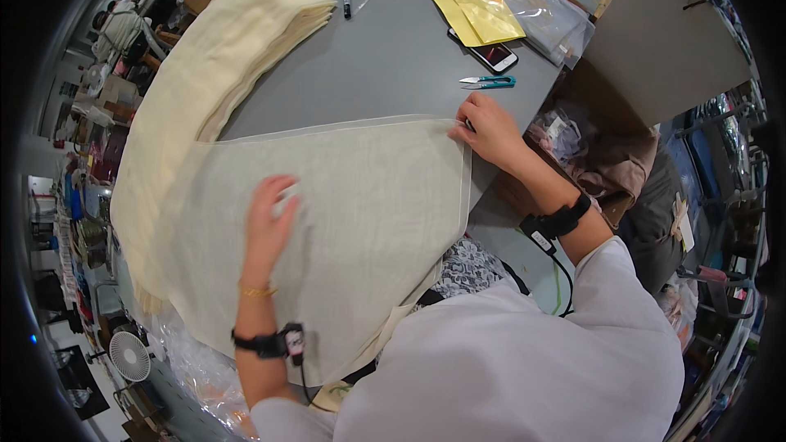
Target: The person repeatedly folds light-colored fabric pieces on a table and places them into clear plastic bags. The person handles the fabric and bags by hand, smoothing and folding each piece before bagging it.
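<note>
A sheer off-white fabric piece (360, 188) lies spread over the table in front of me, its near edge hanging toward my lap. At its far right corner my right hand (490, 133) pinches the edge between bent fingers; a small dark spot shows by the fingertips. My left hand (273, 217) is over the middle of the cloth, slightly blurred, thumb apart from the fingers and nothing in it. Whether it touches the fabric I cannot tell. A thick folded stack of cream fabric (205, 49) curves along the left, partly under the sheer piece.
Just beyond my right hand lie teal-handled thread snips (501, 82), a phone (497, 57) under yellow packets (477, 10), and clear plastic bags (553, 20). A black marker (346, 0) lies on the grey table (385, 65). A cardboard box (667, 41) stands beyond the right edge.
</note>
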Demonstrator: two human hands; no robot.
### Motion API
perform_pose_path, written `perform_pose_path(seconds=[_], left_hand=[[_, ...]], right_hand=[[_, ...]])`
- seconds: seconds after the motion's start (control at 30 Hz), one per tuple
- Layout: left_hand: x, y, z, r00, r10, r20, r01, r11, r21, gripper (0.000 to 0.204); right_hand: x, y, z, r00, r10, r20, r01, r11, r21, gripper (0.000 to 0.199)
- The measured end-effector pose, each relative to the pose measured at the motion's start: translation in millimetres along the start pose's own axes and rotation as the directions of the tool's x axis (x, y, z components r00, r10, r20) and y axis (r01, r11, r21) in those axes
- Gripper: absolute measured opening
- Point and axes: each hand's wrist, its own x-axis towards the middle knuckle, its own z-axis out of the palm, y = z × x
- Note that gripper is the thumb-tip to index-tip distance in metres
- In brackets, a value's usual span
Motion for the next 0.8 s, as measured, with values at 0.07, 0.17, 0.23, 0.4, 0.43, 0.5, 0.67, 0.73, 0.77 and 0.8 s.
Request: perform_pose_path(seconds=[0.07,0.17,0.23,0.4,0.43,0.5,0.67,0.73,0.77,0.8], left_hand=[[60,56,56,0.986,0.139,0.096,-0.138,0.990,-0.018,0.040],[118,113,117,0.911,0.405,0.075,-0.401,0.914,-0.055,0.051],[142,131,133,0.894,0.407,0.187,-0.392,0.913,-0.112,0.054],[166,144,148,0.832,0.234,0.503,-0.201,0.972,-0.121,0.036],[166,145,148,0.824,0.254,0.506,-0.209,0.967,-0.145,0.030],[166,145,148,0.820,0.277,0.500,-0.208,0.959,-0.190,0.022],[163,149,155,0.808,0.368,0.460,-0.340,0.929,-0.146,0.023],[163,153,161,0.791,0.412,0.451,-0.412,0.905,-0.105,0.028],[162,155,164,0.794,0.363,0.487,-0.401,0.916,-0.028,0.030],[160,156,167,0.797,0.403,0.449,-0.419,0.905,-0.069,0.032]], right_hand=[[-1,-3,-4,0.992,0.094,0.089,-0.109,0.977,0.183,0.026],[-9,-9,-17,0.953,0.171,0.252,-0.285,0.793,0.539,0.024],[-18,-12,-23,0.958,0.147,0.248,-0.281,0.660,0.697,0.025],[-31,-11,-32,0.968,0.204,0.149,-0.250,0.677,0.692,0.027],[-31,-10,-35,0.970,0.210,0.120,-0.234,0.694,0.681,0.027],[-33,-10,-39,0.958,0.231,0.168,-0.279,0.631,0.724,0.030],[-36,-12,-37,0.962,0.261,0.078,-0.241,0.681,0.691,0.045],[-37,-13,-29,0.975,0.218,0.041,-0.201,0.792,0.576,0.051],[-37,-12,-25,0.971,0.220,0.091,-0.232,0.792,0.565,0.054],[-36,-12,-20,0.966,0.225,0.128,-0.258,0.786,0.562,0.056]])
